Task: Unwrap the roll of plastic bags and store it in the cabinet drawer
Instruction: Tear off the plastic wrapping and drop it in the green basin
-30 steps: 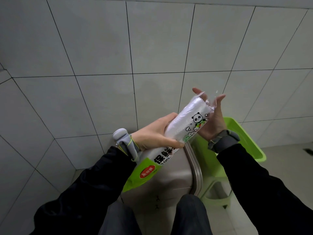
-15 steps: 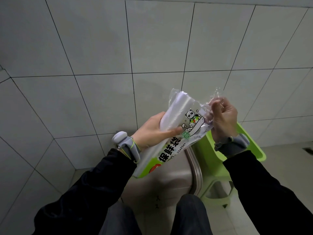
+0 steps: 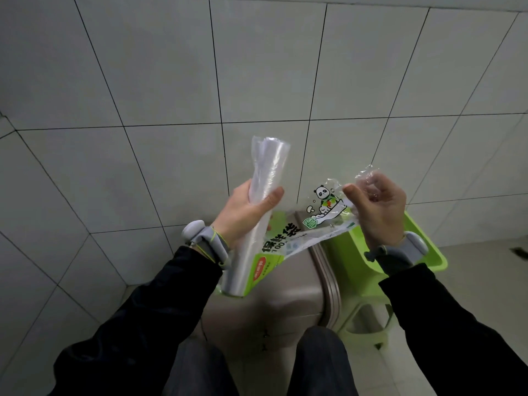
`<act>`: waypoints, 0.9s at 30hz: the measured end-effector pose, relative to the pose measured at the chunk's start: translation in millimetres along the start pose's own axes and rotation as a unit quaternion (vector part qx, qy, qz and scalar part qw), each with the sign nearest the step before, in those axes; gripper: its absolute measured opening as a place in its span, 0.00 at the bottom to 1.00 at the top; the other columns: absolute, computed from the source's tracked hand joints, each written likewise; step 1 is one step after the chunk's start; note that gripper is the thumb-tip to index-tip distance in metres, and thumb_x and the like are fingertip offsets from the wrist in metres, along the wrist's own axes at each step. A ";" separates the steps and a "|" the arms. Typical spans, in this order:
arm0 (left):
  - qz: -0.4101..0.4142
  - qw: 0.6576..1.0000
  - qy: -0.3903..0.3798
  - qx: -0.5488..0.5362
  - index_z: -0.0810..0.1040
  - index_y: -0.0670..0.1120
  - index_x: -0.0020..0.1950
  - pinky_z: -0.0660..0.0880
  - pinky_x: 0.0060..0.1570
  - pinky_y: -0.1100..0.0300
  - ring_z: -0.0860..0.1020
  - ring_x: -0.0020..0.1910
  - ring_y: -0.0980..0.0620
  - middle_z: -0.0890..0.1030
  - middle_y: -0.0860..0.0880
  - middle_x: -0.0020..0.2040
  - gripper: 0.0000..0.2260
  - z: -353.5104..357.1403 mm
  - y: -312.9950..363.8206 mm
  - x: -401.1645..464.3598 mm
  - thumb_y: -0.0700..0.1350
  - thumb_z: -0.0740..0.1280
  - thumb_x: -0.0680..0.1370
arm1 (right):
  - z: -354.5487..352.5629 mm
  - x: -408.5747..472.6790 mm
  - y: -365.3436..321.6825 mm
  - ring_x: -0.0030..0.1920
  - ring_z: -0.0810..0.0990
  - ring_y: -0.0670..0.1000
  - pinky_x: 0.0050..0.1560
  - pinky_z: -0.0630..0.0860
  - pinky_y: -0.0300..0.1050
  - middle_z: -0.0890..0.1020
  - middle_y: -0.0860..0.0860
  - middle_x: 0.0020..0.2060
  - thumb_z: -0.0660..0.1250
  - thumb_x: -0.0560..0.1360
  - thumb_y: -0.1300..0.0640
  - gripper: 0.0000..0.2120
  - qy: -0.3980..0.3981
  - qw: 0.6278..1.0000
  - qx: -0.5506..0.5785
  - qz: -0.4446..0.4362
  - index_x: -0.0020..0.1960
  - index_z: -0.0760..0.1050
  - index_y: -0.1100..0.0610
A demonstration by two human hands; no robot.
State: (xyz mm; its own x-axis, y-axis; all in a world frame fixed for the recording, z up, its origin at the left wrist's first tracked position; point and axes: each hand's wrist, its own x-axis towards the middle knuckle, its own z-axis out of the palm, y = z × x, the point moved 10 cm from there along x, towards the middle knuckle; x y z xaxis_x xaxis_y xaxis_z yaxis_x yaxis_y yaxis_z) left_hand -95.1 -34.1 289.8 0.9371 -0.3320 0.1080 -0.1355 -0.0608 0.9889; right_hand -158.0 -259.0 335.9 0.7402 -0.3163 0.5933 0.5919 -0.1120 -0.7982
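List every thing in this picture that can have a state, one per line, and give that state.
Roll of plastic bags: top bare, bottom end inside the wrapper, gripped by the left hand.
Printed wrapper: torn open, peeled off to the side, pinched by the right hand.
Left hand: fingers curled round the roll.
Right hand: fingers curled on the wrapper's edge.
Green stool: upright on the floor.
Beige cabinet: no open drawer in view.

On the wrapper, large black characters "保鲜袋" are being shown, with "100" printed beneath and "FDA" on a small green badge; the red oval's lettering is too blurred to be read.
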 end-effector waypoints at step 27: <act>0.039 0.997 0.006 0.059 0.76 0.46 0.50 0.80 0.31 0.51 0.78 0.32 0.49 0.79 0.48 0.38 0.15 -10.3 -3.5 3.0 0.38 0.77 0.69 | -47.1 22.6 2.3 0.23 0.70 0.46 0.23 0.70 0.39 0.75 0.44 0.26 0.73 0.72 0.49 0.11 0.094 0.995 -0.010 0.038 0.38 0.72 0.50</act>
State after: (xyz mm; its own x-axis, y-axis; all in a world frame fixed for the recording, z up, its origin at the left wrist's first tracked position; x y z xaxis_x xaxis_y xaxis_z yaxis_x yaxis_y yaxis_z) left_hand -88.5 -25.2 287.7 0.9262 -0.3279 0.1859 -0.2440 -0.1457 0.9588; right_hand -154.9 -310.8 342.6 0.7081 -0.4956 0.5030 0.5289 -0.0999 -0.8428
